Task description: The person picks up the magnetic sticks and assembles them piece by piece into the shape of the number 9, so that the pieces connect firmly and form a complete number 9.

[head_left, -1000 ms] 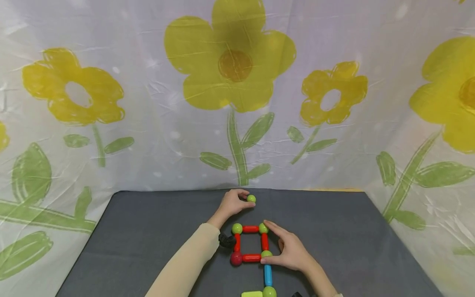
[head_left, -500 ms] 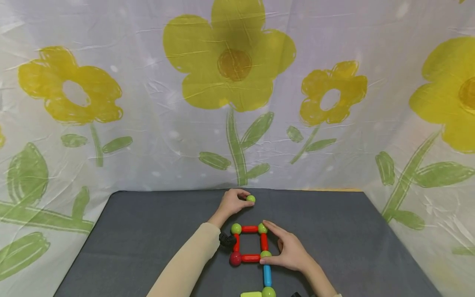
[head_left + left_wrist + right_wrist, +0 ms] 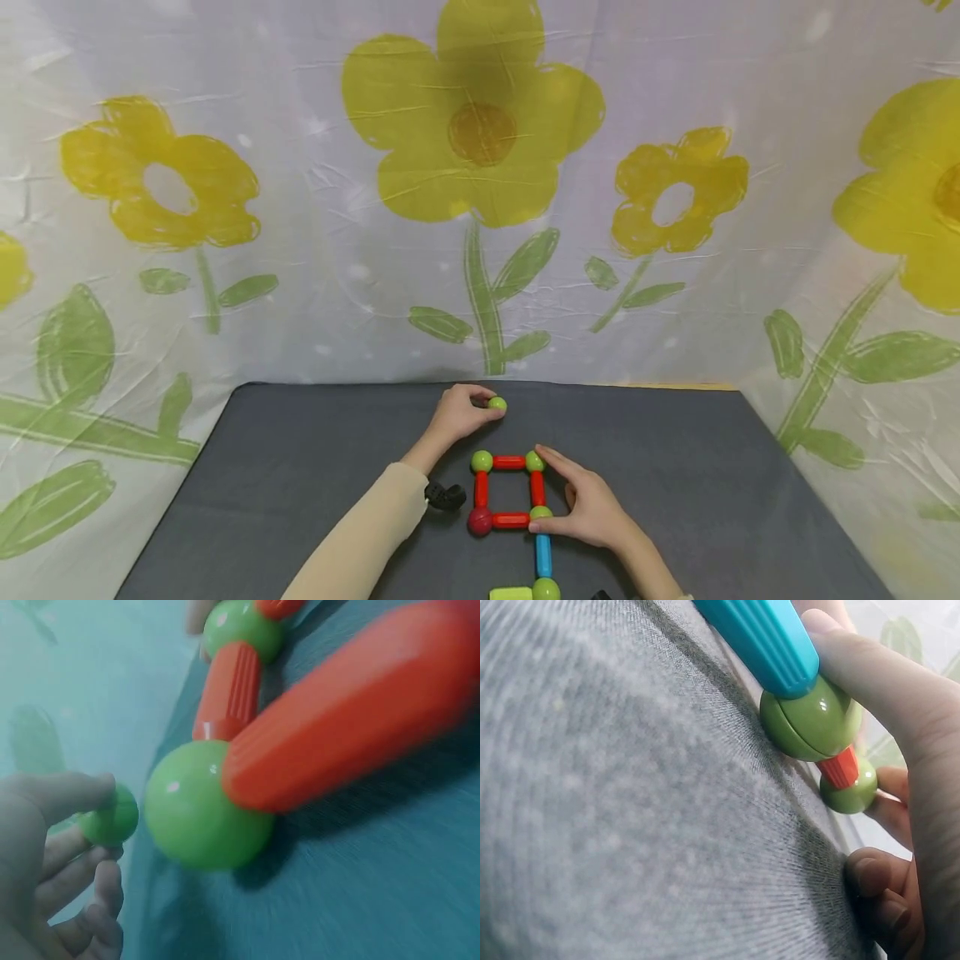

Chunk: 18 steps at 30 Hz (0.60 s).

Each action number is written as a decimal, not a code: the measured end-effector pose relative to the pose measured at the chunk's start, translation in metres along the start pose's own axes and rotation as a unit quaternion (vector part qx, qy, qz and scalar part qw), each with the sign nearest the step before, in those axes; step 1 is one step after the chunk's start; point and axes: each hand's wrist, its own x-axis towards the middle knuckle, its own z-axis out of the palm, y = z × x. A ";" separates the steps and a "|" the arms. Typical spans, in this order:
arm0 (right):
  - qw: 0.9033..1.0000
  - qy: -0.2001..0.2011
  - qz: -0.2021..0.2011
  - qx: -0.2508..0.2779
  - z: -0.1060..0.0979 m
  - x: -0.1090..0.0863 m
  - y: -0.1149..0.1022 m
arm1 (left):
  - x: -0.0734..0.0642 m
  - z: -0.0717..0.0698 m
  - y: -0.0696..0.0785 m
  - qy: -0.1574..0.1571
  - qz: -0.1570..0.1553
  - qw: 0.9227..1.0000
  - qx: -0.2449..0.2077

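Observation:
My left hand (image 3: 455,415) pinches a loose green ball (image 3: 497,403) between thumb and fingers, beyond a square of building sticks and balls. The left wrist view shows this ball (image 3: 112,816) apart from the square's corner ball (image 3: 206,806). Red sticks (image 3: 510,462) form the square's sides; three corners are green balls and the near left one is a red ball (image 3: 480,521). My right hand (image 3: 587,500) spans the right side, thumb on the near green ball (image 3: 540,514), a finger on the far one (image 3: 534,461). From the near ball a blue stick (image 3: 769,645) extends.
The blue stick runs toward me to another green ball (image 3: 546,590), joined to a yellow-green stick (image 3: 510,593) at the bottom of the head view. Dark grey cloth (image 3: 315,467) covers the table. Behind its far edge hangs a flowered curtain (image 3: 360,275).
My left hand has shifted left with the green ball, and its wrist camera has come away from the square's left side. The right hand keeps its place on the square.

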 end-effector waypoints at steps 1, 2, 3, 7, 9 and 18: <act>1.000 -0.001 0.000 -0.001 0.000 0.000 0.000 | -0.006 -0.004 0.001 0.005 0.007 1.000 0.007; 1.000 -0.001 0.000 -0.001 -0.001 0.000 0.000 | -0.012 -0.008 0.002 0.009 0.018 1.000 0.013; 1.000 -0.001 0.000 0.000 -0.001 0.000 -0.001 | -0.018 -0.013 0.004 0.013 0.030 0.999 0.013; 1.000 0.006 -0.005 0.005 -0.003 0.000 -0.002 | -0.051 -0.032 0.013 0.013 0.059 0.998 -0.029; 1.000 0.007 -0.006 0.005 -0.003 0.000 -0.003 | -0.071 -0.039 0.015 0.007 0.065 0.996 -0.054; 1.000 0.007 -0.014 0.010 0.000 -0.002 0.001 | -0.159 -0.044 0.008 -0.059 0.021 0.990 -0.129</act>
